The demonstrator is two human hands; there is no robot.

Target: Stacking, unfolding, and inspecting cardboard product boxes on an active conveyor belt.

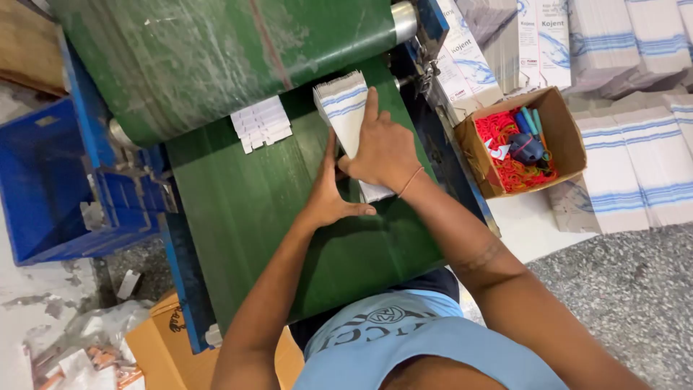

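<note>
A stack of flat white cartons with blue stripes (345, 108) lies on the green conveyor belt (238, 209). My right hand (384, 148) presses flat on top of the stack, fingers pointing away from me. My left hand (328, 195) braces the stack's left side with its palm edge, thumb reaching under my right wrist. A second, smaller fanned row of white cartons (261, 123) sits further up the belt to the left, near where the upper green belt (216, 50) ends.
An open cardboard box (559, 137) holds red rubber bands and blue tools on the right. Piles of flat striped cartons (635, 166) surround it. A blue crate (43, 180) stands at left, a brown box (162, 339) and paper scraps below.
</note>
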